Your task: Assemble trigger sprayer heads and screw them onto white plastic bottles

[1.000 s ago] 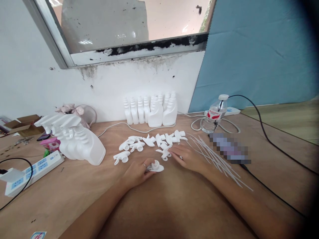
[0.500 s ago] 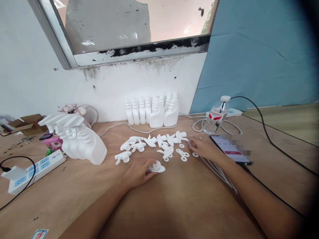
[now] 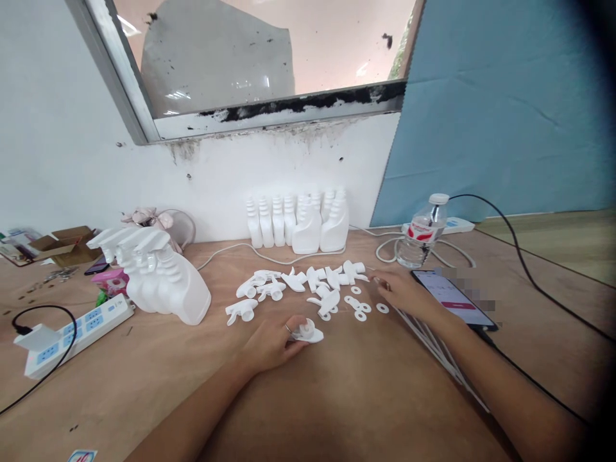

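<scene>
My left hand point(image 3: 274, 343) is closed around a white spray head point(image 3: 312, 333), low at the centre of the table. To the right, my right hand point(image 3: 397, 292) has its fingers drawn together by the upper ends of thin white tubes point(image 3: 440, 350); what its fingertips hold is too small to make out. Several loose white spray heads point(image 3: 326, 301) lie between and beyond my hands. White ring washers point(image 3: 360, 307) are scattered just left of my right hand, with one point(image 3: 382, 308) close below it.
White bottles point(image 3: 307, 224) stand by the wall. Bottles with spray heads point(image 3: 166, 276) stand at the left, near a power strip point(image 3: 79, 333). A water bottle point(image 3: 422, 234) and a phone point(image 3: 452, 298) are at the right. Cables cross the table.
The whole view has shifted slightly, so the scene sits a little lower and further right. My left hand still holds the spray head; more of the tubes' length shows beneath my right arm.
</scene>
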`<state>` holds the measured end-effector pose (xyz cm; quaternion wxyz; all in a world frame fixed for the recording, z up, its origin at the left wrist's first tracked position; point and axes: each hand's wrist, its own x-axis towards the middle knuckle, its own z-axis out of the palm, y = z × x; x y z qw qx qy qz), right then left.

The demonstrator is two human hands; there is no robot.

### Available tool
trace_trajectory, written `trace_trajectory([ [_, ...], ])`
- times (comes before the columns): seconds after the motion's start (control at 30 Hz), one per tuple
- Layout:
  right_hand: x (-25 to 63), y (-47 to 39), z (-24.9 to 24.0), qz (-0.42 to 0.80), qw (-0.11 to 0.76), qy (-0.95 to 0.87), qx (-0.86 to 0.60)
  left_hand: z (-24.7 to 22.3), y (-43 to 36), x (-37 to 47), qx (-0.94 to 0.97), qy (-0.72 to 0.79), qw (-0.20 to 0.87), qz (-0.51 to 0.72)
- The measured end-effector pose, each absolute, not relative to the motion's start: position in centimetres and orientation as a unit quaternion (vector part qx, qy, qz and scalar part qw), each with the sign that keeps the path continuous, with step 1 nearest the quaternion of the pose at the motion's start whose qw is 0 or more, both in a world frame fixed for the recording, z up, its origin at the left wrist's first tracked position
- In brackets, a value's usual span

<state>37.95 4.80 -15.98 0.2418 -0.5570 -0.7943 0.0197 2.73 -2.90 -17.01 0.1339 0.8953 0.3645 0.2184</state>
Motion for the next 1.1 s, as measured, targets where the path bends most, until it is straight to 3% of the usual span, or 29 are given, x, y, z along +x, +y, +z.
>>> trace_trajectory([
  [0.23,38.0,4.3,-14.1,0.135,0.325,-0.746,-0.566,-16.6,-3.0,2.7,0.900,0.365,0.127,0.202],
  [0.4,36.3,3.0,-12.7,0.404,0.524,-0.597,-0.454,-16.6,-3.1,2.6,0.904,0.356,0.124,0.202],
  [0.47,34.9,2.5,-12.7,0.486,0.559,-0.536,-0.404,-16.6,-3.2,2.6,0.907,0.347,0.118,0.206],
  [0.63,30.1,0.8,-13.7,0.548,0.501,-0.535,-0.404,-16.5,-3.6,3.0,0.908,0.344,0.120,0.206],
  [0.9,25.4,-2.0,-14.8,0.510,0.425,-0.631,-0.401,-16.8,-3.6,3.4,0.886,0.383,0.149,0.215],
  [1.1,25.0,-2.3,-15.3,0.449,0.415,-0.700,-0.369,-17.2,-3.6,3.4,0.869,0.399,0.190,0.223],
])
